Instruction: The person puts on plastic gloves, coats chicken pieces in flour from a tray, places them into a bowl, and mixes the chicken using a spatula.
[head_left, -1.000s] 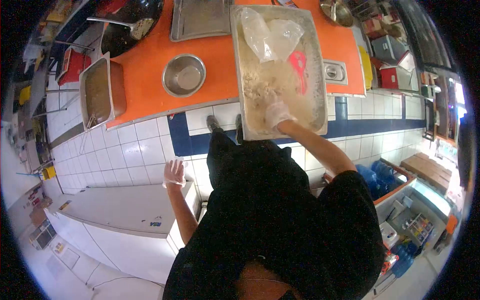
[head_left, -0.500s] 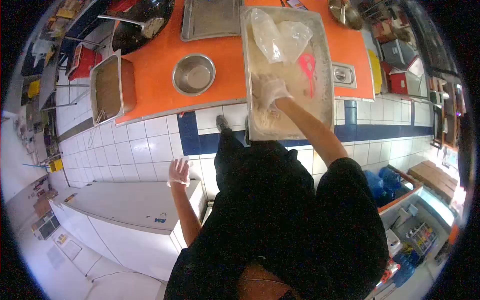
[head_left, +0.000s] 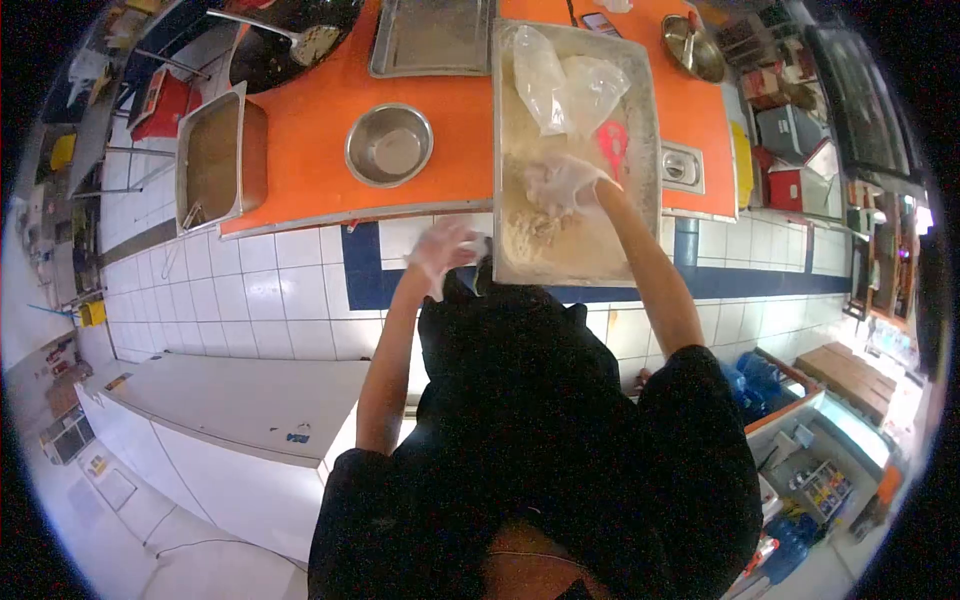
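My right hand (head_left: 566, 186), in a clear plastic glove, is over the large metal tray (head_left: 647, 215) of pale flour-like powder. Its fingers look spread, though partly blurred. Just below it, lumpy powder-coated pieces (head_left: 545, 228) lie in the tray; what they are I cannot make out. My left hand (head_left: 447, 250), also gloved, hovers with fingers apart left of the tray, in front of the table edge, holding nothing. In the same tray are clear plastic bags (head_left: 565, 88) and a pink slotted scoop (head_left: 612, 142), its handle partly hidden by my right hand.
On the orange table (head_left: 300, 140) stand a steel bowl (head_left: 389, 146), a deep metal pan (head_left: 212, 165), a flat tray (head_left: 435, 38) and a wok (head_left: 262, 68). To the right are a small lidded container (head_left: 682, 168) and a frying pan (head_left: 694, 50). A white freezer (head_left: 240, 405) stands behind left.
My left hand has come up and right, close to the tray. My right hand has shifted slightly right, uncovering more coated pieces. A bit of white appears at the table's far edge.
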